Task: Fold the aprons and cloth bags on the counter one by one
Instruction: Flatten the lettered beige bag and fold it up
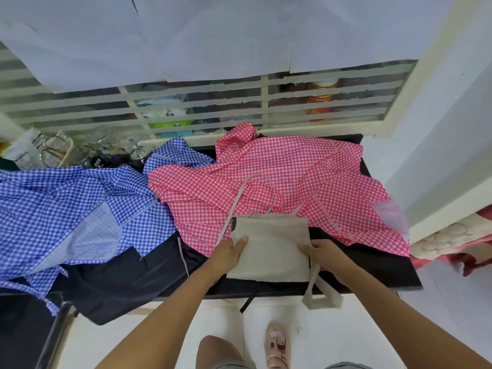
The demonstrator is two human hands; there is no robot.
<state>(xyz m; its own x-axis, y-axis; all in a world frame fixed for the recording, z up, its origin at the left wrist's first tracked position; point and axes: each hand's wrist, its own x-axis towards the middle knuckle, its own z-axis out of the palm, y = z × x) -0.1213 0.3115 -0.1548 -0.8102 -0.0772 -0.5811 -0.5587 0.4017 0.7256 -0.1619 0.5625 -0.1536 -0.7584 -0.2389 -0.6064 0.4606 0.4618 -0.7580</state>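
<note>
The left hand point(230, 251) and right hand point(323, 253) each pinched a side edge of the flat beige cloth bag point(271, 243); squaring corners and tucking its loose straps point(310, 288) would likely neaten the fold.

Clear glassware point(106, 147) at back left, white paper sheets point(213, 35) over a slatted window point(265, 102), orange jar point(322, 99) behind it, pink sandal point(278, 347) on tiled floor point(327, 342)

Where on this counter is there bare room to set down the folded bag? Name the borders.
Front right corner of the counter: bare, bordered by the pink apron, the right hand holding the cloth bag, and the front edge. Elsewhere crowded: blue apron left, dark cloth front left, glassware behind.
</note>
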